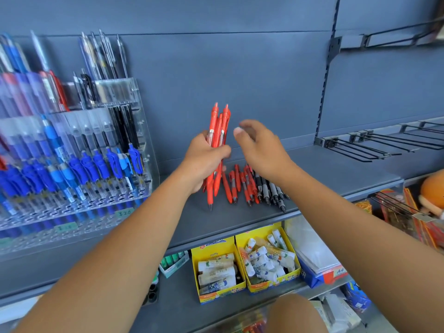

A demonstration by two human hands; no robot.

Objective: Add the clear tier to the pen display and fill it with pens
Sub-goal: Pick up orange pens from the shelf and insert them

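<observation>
My left hand [204, 157] grips a bundle of red pens [218, 131] upright above the grey shelf [324, 174], tips pointing down. My right hand [259, 147] hovers just to the right of the bundle, fingers loosely spread and blurred, holding nothing. Under both hands a row of loose red pens [236, 186] and black pens [271, 191] lies on the shelf. The clear tiered pen display [134, 150] stands at the left, packed with blue pens [89, 164]; its top clear tier [117, 92] holds a few dark pens at its left end.
Black wire hooks [374, 143] stick out from the back panel at right. On the shelf below sit yellow boxes of glue sticks [242, 267] and packs of paper [317, 258]. Red items and an orange toy [432, 191] are at the far right.
</observation>
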